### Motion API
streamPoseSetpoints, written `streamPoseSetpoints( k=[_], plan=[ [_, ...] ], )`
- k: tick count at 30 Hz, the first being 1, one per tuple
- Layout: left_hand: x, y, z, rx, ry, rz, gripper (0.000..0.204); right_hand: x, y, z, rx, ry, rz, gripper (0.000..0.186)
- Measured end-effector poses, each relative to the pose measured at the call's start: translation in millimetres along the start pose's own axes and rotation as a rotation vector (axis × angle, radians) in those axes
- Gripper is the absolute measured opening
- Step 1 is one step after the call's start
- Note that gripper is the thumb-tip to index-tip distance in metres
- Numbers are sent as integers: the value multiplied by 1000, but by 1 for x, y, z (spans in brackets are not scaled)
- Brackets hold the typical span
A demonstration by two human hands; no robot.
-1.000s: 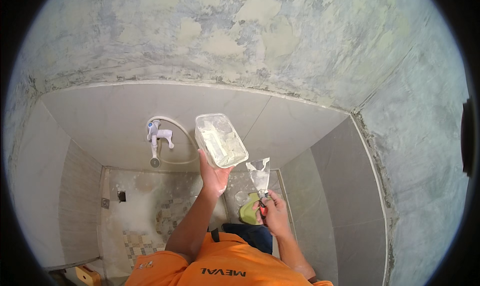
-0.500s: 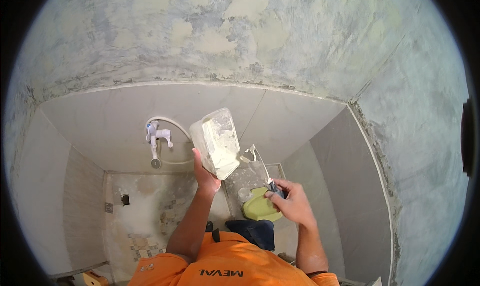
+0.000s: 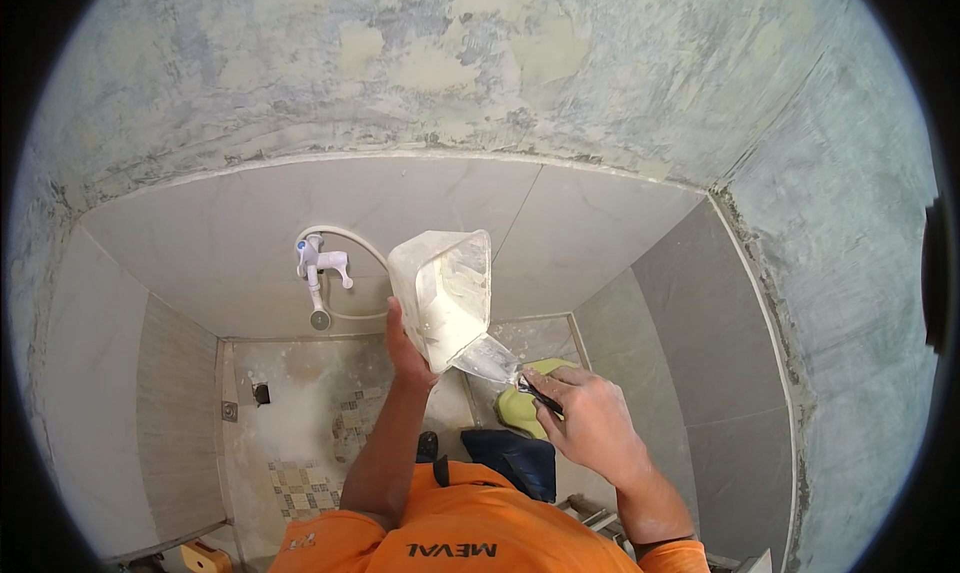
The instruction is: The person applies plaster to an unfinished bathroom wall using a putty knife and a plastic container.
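My left hand [image 3: 404, 351] holds a clear rectangular plastic tub [image 3: 443, 291] tilted on its side, with white paste inside. My right hand [image 3: 590, 421] grips a putty knife [image 3: 492, 362] by its dark handle. The knife's paste-smeared blade points left and reaches the tub's lower open edge. Both hands are raised in front of a tiled wall, above my orange shirt.
A white tap [image 3: 318, 265] with a hose [image 3: 350, 237] is fixed to the tiled wall [image 3: 200, 243] left of the tub. Above the tiles is rough grey plaster [image 3: 480, 63]. A green object [image 3: 520, 405] lies on the patterned floor [image 3: 300, 423] below my hands.
The tub has tipped further onto its side and lowered slightly. My right hand moved right, then brought the putty knife's blade to the tub's opening.
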State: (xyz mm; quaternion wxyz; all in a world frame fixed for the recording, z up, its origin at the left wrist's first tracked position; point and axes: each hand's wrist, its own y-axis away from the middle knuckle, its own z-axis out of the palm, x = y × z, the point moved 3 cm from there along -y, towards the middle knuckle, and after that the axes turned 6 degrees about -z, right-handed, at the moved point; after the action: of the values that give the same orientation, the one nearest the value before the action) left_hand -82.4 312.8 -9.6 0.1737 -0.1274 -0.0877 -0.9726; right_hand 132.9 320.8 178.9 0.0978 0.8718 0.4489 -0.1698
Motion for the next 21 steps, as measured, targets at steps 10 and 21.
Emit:
streamPoseSetpoints(
  k=[10,21],
  plan=[
    [-23,-6,9,-13,-38,-10,62,-14,7,2,-18,71,15,41],
    [-64,-16,17,83,23,-89,62,-5,-2,30,-4,182,108,50]
  ],
)
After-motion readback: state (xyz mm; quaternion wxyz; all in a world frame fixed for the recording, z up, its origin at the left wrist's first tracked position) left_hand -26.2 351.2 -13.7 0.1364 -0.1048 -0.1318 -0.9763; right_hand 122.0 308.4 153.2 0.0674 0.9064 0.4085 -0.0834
